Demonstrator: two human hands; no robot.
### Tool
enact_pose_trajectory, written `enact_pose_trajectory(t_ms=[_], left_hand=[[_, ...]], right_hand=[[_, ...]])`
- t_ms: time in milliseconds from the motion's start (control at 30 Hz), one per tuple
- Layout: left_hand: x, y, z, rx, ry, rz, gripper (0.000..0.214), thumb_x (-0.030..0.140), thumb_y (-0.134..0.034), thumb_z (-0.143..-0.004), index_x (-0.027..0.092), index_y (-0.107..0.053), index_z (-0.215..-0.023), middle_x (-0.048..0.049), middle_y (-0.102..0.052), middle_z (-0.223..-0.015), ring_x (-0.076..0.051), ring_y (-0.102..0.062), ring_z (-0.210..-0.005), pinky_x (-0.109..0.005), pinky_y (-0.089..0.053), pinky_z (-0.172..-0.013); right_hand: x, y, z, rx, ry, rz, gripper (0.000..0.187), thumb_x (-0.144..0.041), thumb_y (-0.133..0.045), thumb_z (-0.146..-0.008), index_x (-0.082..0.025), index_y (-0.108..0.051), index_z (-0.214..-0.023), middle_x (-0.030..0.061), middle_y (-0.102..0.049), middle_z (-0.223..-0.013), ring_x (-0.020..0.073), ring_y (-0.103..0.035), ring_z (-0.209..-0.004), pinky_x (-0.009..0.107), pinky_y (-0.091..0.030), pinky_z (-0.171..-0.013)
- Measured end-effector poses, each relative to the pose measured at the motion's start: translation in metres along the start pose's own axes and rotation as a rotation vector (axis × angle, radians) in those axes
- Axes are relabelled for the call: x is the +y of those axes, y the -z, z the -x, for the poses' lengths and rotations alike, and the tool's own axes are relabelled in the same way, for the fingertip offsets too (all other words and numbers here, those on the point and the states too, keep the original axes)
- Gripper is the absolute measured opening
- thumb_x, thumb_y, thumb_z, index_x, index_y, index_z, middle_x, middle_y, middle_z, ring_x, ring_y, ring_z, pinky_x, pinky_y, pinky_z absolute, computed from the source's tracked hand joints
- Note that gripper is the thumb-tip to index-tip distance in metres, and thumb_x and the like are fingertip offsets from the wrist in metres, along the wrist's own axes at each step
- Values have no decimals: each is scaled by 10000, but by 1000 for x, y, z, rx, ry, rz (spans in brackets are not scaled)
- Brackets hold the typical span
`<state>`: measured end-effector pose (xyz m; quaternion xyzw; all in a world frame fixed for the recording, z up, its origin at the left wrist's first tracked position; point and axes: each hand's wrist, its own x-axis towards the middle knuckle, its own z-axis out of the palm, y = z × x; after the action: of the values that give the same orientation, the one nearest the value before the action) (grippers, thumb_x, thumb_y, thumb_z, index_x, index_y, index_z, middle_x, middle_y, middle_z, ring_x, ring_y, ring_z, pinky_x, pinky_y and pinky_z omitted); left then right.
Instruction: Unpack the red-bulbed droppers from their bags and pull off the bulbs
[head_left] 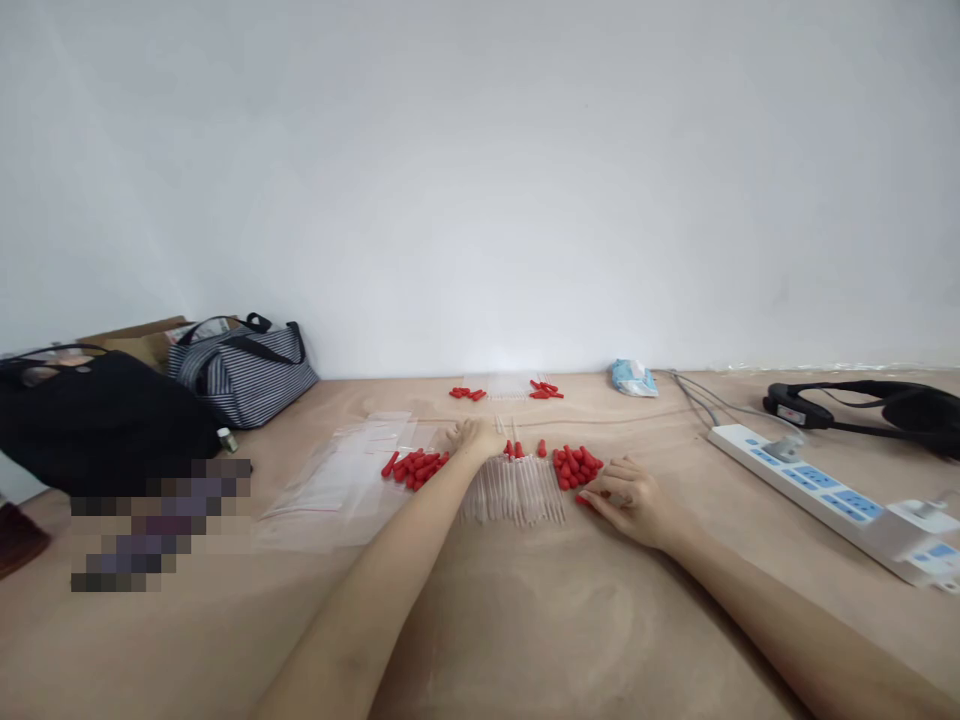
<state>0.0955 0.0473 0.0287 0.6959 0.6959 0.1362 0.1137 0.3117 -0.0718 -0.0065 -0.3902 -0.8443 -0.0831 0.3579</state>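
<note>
Side by side on the table lies a row of thin clear dropper tubes, a few with red rubber bulbs at their far ends. My left hand reaches over the row's far left end, fingers bent; what they hold, if anything, is hidden. Beside it is a left pile of red bulbs, partly covered by my forearm. My right hand rests at the right pile of red bulbs, thumb and finger closed on one red bulb.
Clear plastic bags lie at left. More tubes and two small groups of red bulbs are near the wall. Black bag, striped bag and small bottle stand left; blue-white packet, power strip and black headset right.
</note>
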Motion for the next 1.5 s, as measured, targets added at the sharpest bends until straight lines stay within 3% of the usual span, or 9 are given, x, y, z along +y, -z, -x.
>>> enact_pose_trajectory(t_ms=[333, 500, 600, 800, 867, 967, 1067, 1300, 1500], left_hand=[[-21, 25, 12, 94, 29, -9, 263, 361, -453, -746, 208, -667, -724, -92, -651, -898, -307, -499, -1005, -420, -358, -800], [-48, 52, 49, 132, -81, 11, 302, 362, -419, -788, 224, -657, -663, -40, -626, -747, -235, -526, -902, -337, -387, -742], [-66, 56, 78, 187, -172, 15, 270, 339, -443, -795, 201, -641, -675, -41, -587, -788, -214, -494, -903, -330, -365, -791], [-92, 38, 126, 288, -703, 33, 170, 228, -482, -788, 176, -571, -654, -36, -528, -779, -181, -459, -773, -331, -370, -707], [-95, 34, 135, 254, -823, 19, 145, 212, -481, -796, 175, -556, -677, -38, -525, -801, -181, -450, -784, -331, -366, -702], [-94, 31, 140, 206, -921, 2, 132, 202, -467, -806, 174, -542, -702, -45, -521, -809, -186, -442, -801, -338, -365, -709], [-92, 30, 142, 173, -923, 63, 107, 189, -460, -799, 172, -529, -719, -53, -513, -817, -180, -448, -799, -328, -384, -714], [-93, 28, 145, -13, -790, 256, 44, 199, -472, -786, 177, -510, -784, -25, -509, -774, -130, -477, -684, -260, -408, -628], [-93, 24, 139, -40, -739, 285, 98, 224, -453, -805, 174, -526, -763, -21, -513, -765, -128, -486, -676, -253, -401, -607]], right_hand=[[-3, 5, 0, -119, -81, -89, 215, -397, -557, -760, -204, -620, -688, 20, -615, -650, 143, -528, -660, 300, -340, -651], [-10, 14, -4, -286, -58, -116, 279, -436, -545, -750, -197, -583, -611, -3, -590, -607, 130, -521, -640, 305, -310, -665], [-13, 14, -6, -249, -56, -94, 260, -389, -529, -771, -199, -582, -602, -10, -589, -592, 123, -513, -621, 305, -297, -668], [4, 6, -27, 198, -414, 71, 309, -471, -551, -722, -196, -607, -593, 14, -587, -566, 148, -513, -588, 305, -313, -649], [15, 2, -41, 202, -535, 35, 324, -502, -561, -688, -193, -613, -608, 21, -603, -593, 159, -530, -604, 288, -331, -615], [34, -6, -64, 10, -801, -106, 315, -502, -576, -658, -191, -622, -641, 13, -622, -626, 142, -532, -568, 253, -334, -535], [50, -18, -82, -152, -933, -205, 304, -474, -631, -603, -171, -614, -591, 3, -593, -534, 121, -500, -493, 237, -319, -471], [64, -37, -94, -293, -931, -306, 190, -299, -739, -473, -156, -613, -470, -15, -559, -430, 115, -480, -439, 231, -349, -440], [33, -20, -87, -65, -863, -197, 306, -420, -514, -735, -165, -632, -614, 23, -605, -587, 149, -520, -556, 262, -352, -526]])
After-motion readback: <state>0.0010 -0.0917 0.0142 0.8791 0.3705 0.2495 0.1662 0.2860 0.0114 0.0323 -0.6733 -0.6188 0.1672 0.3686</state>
